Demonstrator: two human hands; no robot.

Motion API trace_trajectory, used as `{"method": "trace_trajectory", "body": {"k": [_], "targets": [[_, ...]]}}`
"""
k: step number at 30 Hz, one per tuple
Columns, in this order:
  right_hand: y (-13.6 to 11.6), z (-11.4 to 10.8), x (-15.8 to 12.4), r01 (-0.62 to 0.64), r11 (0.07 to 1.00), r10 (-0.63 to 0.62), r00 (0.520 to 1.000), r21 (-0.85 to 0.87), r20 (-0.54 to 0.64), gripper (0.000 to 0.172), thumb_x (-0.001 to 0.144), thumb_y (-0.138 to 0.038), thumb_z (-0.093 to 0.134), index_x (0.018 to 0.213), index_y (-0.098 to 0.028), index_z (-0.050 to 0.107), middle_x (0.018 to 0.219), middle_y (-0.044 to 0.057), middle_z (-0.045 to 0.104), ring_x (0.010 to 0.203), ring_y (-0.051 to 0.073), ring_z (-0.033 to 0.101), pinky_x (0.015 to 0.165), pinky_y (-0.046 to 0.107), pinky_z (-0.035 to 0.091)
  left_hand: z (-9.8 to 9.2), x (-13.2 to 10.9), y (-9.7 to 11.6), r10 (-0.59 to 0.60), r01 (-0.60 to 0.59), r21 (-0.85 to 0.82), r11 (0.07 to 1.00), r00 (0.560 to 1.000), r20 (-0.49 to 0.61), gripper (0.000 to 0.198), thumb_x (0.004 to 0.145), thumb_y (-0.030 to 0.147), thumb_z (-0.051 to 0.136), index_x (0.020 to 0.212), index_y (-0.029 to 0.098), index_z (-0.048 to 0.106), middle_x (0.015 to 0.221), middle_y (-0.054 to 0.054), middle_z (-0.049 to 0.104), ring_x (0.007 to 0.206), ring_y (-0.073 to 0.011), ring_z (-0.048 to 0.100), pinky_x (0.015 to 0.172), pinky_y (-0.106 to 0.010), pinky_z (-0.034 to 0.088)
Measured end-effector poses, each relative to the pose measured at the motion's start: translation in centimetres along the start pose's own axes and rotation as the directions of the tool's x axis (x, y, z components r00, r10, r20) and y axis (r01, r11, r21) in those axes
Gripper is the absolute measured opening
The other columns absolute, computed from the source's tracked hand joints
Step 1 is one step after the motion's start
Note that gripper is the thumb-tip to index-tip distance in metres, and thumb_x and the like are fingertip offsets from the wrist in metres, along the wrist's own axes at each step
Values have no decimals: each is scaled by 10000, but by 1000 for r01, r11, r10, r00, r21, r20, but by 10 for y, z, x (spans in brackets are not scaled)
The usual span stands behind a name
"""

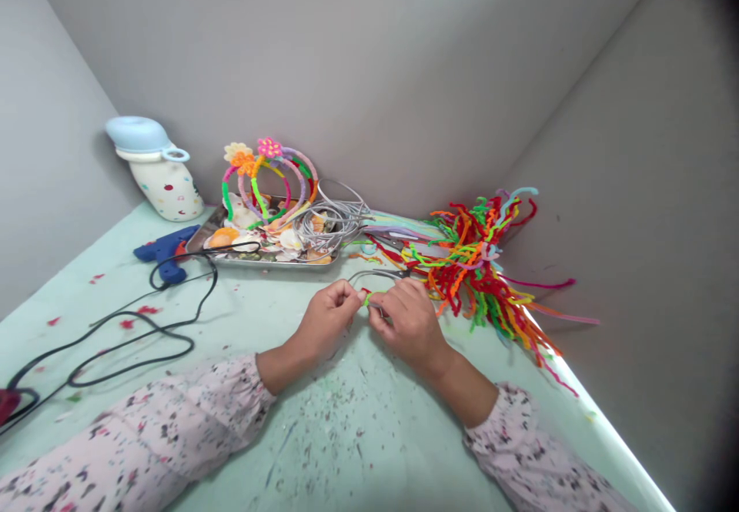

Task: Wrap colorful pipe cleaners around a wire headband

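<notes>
My left hand point(326, 318) and right hand point(407, 319) pinching a green pipe cleaner point(367, 297), headband point(378, 274) just behind, pile of pipe cleaners point(479, 266) to the right

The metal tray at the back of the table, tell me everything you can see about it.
The metal tray is a shallow, shiny rectangle lying flat on the pale green table near the back wall. It holds seashells, with colourful wrapped headbands standing upright in it and bare grey bands piled at its right end. A blue glue gun lies just off its left end, and its black cord crosses the tray's front left part. Neither hand touches it.
</notes>
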State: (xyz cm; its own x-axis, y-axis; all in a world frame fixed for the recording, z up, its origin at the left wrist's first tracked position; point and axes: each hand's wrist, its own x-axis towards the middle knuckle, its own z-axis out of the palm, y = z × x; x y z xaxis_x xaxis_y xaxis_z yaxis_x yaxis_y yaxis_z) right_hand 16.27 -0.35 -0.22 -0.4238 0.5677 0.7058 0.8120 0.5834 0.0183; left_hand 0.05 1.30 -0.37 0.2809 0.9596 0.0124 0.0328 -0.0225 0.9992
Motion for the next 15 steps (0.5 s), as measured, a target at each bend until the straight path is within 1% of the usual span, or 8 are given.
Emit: {"method": "trace_trajectory", "body": {"k": [9,12,15], "targets": [[0,1,-1,-6,1000,6,1000,13,4,102,857,-167,527,783,-190,593,638,7,554,682,168,475,771,341,382,-1,1,-2,-13,14,-23,1000,999,37,335,836,413,560,634,175,439,497,68,399,440,-58,318,454,-205,255],[-1,-1,-1,-32,998,31,999,45,9,80,849,-169,530,794,-186,586,652,13,556,695,175,479,773,350,386,-1,0,0,-6,7,-22,1000,997,73,373,853,433,534,606,170,440,490,60,389,443,-60,322,453,-210,255],[-2,-4,0,-70,992,69,998,106,12,56,835,-172,534,858,-177,584,683,23,559,706,183,482,771,363,392,-1,-1,1,5,-4,-18,1000,995,95,392,853,452,531,597,167,448,486,54,392,439,-62,328,447,-216,254]]}}
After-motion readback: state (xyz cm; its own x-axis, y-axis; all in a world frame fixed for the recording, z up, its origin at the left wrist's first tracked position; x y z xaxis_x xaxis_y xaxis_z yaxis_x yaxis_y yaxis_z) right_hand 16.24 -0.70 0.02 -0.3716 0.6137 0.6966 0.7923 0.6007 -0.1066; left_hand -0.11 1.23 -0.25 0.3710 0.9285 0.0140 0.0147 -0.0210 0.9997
